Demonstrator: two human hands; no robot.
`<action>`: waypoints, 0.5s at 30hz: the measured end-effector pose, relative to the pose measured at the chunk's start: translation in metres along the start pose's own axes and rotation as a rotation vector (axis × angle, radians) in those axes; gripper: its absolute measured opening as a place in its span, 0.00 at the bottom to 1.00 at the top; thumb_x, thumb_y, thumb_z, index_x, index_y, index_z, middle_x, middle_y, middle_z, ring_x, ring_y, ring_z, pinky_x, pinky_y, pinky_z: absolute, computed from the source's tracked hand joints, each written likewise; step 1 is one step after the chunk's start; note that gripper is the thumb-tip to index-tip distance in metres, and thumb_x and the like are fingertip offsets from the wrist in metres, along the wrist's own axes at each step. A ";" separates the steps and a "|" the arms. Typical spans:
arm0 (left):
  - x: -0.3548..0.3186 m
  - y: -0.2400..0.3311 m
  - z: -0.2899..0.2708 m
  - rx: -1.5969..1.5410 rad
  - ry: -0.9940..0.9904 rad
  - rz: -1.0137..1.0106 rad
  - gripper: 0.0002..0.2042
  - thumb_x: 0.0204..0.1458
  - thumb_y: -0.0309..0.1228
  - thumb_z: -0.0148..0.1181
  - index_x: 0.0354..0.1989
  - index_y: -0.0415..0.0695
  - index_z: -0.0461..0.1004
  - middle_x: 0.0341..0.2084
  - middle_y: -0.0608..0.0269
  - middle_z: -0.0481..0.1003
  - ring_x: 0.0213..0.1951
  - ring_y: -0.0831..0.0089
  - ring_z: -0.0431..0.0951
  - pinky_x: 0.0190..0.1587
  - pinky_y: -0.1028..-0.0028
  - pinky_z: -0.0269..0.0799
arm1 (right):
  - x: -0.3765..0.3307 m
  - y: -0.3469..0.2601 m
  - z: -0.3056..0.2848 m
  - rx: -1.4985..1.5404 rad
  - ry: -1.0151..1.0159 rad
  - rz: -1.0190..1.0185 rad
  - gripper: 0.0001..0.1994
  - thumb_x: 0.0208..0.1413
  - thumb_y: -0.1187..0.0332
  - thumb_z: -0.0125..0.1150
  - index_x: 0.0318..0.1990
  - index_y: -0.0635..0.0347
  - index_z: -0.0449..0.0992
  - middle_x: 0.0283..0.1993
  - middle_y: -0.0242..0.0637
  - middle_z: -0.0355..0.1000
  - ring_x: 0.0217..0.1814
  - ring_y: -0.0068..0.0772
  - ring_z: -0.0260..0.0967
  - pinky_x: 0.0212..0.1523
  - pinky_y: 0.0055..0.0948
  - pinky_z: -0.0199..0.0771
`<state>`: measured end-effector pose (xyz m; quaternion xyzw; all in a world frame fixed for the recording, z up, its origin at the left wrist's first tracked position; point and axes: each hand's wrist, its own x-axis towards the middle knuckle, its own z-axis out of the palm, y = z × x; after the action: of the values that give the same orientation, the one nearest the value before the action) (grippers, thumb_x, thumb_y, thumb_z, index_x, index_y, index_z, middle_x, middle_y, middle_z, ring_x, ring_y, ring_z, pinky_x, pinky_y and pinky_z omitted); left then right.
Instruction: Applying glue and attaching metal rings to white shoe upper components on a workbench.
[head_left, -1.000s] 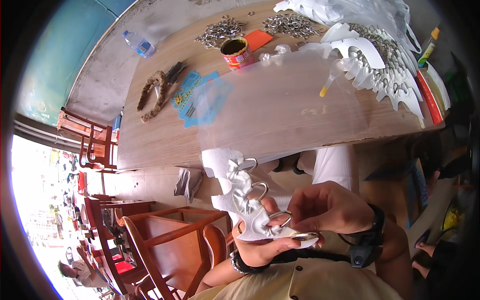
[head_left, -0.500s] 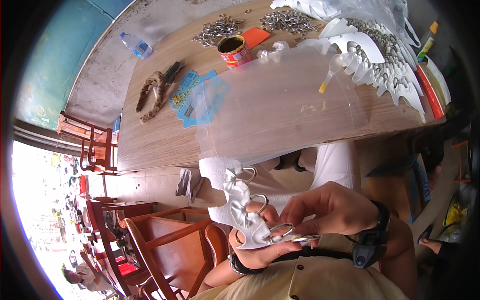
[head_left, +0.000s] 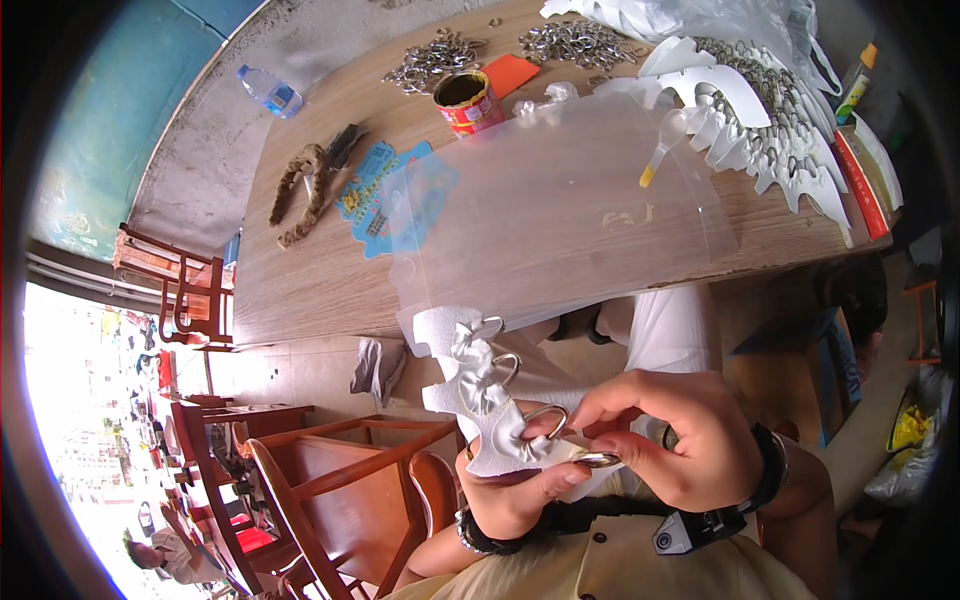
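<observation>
My left hand [head_left: 515, 495] grips the lower end of a white wing-shaped foam piece [head_left: 470, 385] with silvery folds and several metal rings along its edge. It is held over my lap, below the table edge. My right hand [head_left: 675, 440] pinches a metal ring [head_left: 598, 459] at the piece's lower tip, thumb and fingers closed on it. Another ring [head_left: 545, 415] on the piece sits just left of those fingers.
On the wooden table [head_left: 300, 280] lie a clear plastic sheet [head_left: 560, 210], a red tin can [head_left: 467, 102], heaps of metal rings [head_left: 432, 60], a stack of white wing pieces [head_left: 760, 120], a dropper [head_left: 662, 150], a plastic bottle [head_left: 268, 92]. Wooden chairs [head_left: 330, 490] stand at left.
The white piece and both hands have shifted slightly lower and right in view; my right fingers have closed on the ring at the piece's tip.
</observation>
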<state>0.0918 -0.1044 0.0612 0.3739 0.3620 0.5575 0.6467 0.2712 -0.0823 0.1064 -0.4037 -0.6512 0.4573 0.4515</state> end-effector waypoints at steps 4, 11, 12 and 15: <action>0.002 -0.001 -0.001 0.021 0.027 -0.072 0.22 0.39 0.21 0.73 0.43 0.31 0.71 0.36 0.59 0.76 0.38 0.76 0.74 0.45 0.75 0.69 | -0.002 0.005 0.003 -0.093 0.090 -0.097 0.11 0.47 0.84 0.58 0.39 0.62 0.72 0.29 0.38 0.71 0.29 0.36 0.74 0.31 0.30 0.72; 0.007 -0.004 0.001 0.073 0.055 -0.043 0.20 0.40 0.19 0.72 0.43 0.31 0.72 0.36 0.63 0.75 0.37 0.79 0.72 0.43 0.77 0.69 | -0.003 0.009 0.009 -0.347 0.173 -0.244 0.13 0.41 0.85 0.59 0.37 0.63 0.72 0.26 0.35 0.67 0.26 0.36 0.69 0.26 0.33 0.68; 0.010 -0.005 0.001 0.071 0.060 -0.046 0.20 0.40 0.19 0.72 0.43 0.31 0.72 0.36 0.63 0.75 0.37 0.79 0.72 0.43 0.77 0.68 | -0.001 0.008 0.008 -0.339 0.178 -0.216 0.12 0.41 0.85 0.60 0.35 0.63 0.72 0.25 0.35 0.69 0.26 0.35 0.70 0.27 0.31 0.69; 0.013 -0.008 0.001 0.074 0.057 -0.045 0.20 0.40 0.19 0.72 0.43 0.32 0.73 0.37 0.63 0.75 0.38 0.78 0.72 0.44 0.76 0.69 | 0.003 0.007 0.005 -0.309 0.201 -0.153 0.09 0.44 0.84 0.61 0.34 0.63 0.74 0.24 0.37 0.73 0.26 0.34 0.74 0.28 0.26 0.72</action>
<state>0.0974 -0.0920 0.0539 0.3732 0.4091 0.5396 0.6342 0.2663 -0.0789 0.0996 -0.4611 -0.6943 0.2735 0.4802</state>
